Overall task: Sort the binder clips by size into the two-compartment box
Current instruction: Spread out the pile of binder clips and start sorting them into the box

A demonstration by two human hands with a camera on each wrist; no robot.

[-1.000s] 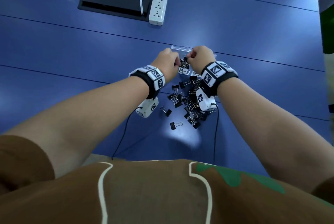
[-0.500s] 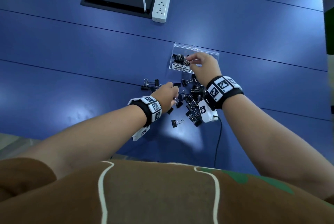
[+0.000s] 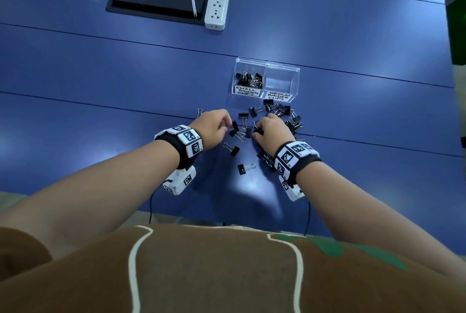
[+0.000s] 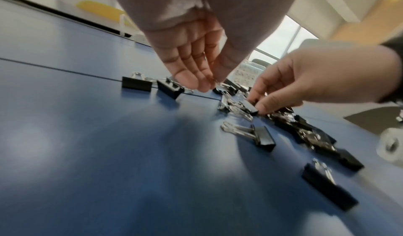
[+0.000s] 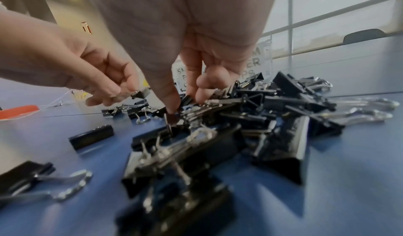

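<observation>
The loose binder clips [image 3: 271, 126] lay heaped on the blue table [image 3: 100, 85], just in front of the clear two-compartment box [image 3: 266, 79]. The compartment labelled SMALL held several clips; the one labelled MEDIUM showed none. The left hand [image 3: 213, 127] pinched one small clip [image 5: 140, 92] by its wire handle at the heap's left edge. The right hand [image 3: 271, 131] pinched a clip within the heap. A power strip [image 3: 216, 6] lay well beyond the box.
</observation>
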